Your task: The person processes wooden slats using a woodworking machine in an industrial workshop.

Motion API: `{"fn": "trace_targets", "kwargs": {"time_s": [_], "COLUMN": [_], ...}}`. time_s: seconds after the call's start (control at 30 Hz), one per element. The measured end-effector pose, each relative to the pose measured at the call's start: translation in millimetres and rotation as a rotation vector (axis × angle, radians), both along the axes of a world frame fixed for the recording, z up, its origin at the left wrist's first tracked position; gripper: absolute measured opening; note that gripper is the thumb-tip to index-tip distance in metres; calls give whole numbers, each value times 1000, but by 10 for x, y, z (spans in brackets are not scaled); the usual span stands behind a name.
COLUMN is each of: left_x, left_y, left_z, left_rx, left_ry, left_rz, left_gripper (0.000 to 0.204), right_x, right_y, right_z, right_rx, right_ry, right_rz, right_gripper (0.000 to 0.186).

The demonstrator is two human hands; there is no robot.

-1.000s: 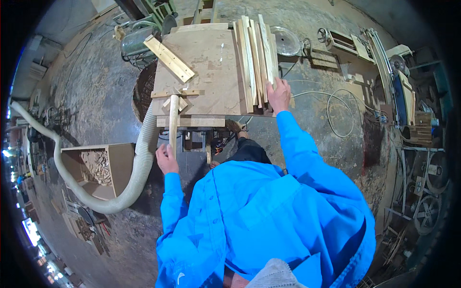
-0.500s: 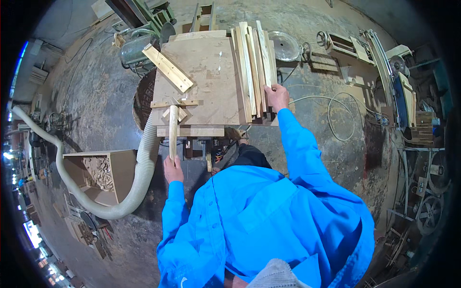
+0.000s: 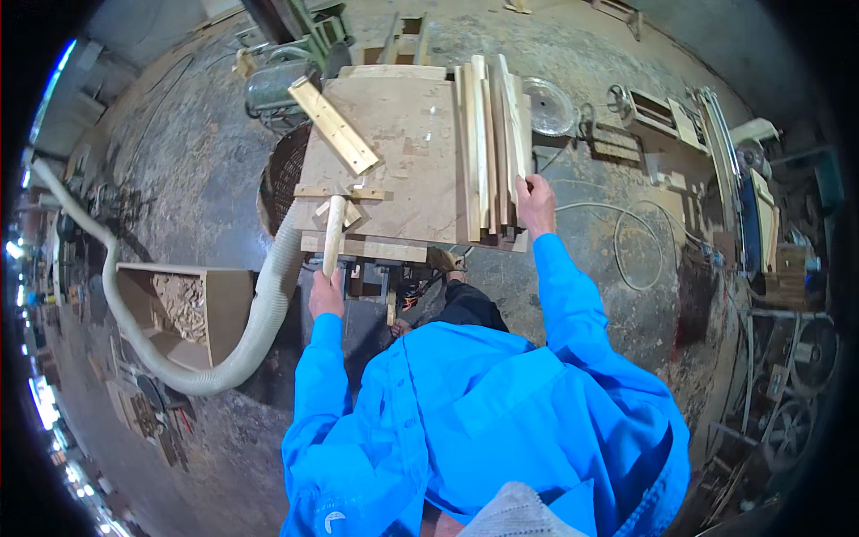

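My left hand (image 3: 327,294) is closed around the near end of a pale wooden stick (image 3: 334,234). The stick's far end rests at a small wooden fence (image 3: 362,193) fixed across the worktable (image 3: 403,188), beside a short block set at an angle (image 3: 324,212). At the table's right edge, my right hand (image 3: 537,208) pinches the near end of a pale wooden strip (image 3: 515,125). That strip lies outermost in a row of several long wooden strips (image 3: 480,143). What sits under the fence is hidden.
A thick wooden board (image 3: 333,125) lies slantwise on the table. A wicker basket (image 3: 283,174) and a ribbed hose (image 3: 268,322) stand left, near a box of shavings (image 3: 183,309). A circular blade (image 3: 548,106) is beyond the strips. A cable (image 3: 617,228) loops across the floor.
My left hand has moved forward, closer to the table, with the stick. My right hand keeps hold of the strip's end, slightly nearer to me. The whole view has shifted.
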State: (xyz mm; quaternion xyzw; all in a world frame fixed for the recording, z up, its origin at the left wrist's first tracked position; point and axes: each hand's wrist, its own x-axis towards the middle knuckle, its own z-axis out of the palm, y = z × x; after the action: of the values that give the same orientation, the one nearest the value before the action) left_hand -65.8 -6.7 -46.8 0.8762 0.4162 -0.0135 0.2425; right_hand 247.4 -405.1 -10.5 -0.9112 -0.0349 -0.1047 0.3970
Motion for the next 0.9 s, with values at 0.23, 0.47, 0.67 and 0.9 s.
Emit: {"fn": "trace_targets", "kwargs": {"time_s": [0.23, 0.47, 0.67, 0.9], "left_x": [102, -5, 30, 150], "left_y": [-31, -63, -78, 46], "left_z": [-8, 146, 204, 290], "left_rx": [-35, -53, -66, -53], "left_ry": [9, -7, 1, -25], "left_rz": [2, 20, 18, 16], "left_gripper": [48, 47, 48, 52], "right_x": [-471, -450, -206, 67], "right_y": [528, 1386, 1856, 2380], "right_z": [443, 254, -88, -162], "right_rx": [122, -78, -277, -249], "right_ry": [102, 116, 72, 48], "right_rz": [251, 578, 598, 574], "right_gripper": [24, 23, 27, 36]}}
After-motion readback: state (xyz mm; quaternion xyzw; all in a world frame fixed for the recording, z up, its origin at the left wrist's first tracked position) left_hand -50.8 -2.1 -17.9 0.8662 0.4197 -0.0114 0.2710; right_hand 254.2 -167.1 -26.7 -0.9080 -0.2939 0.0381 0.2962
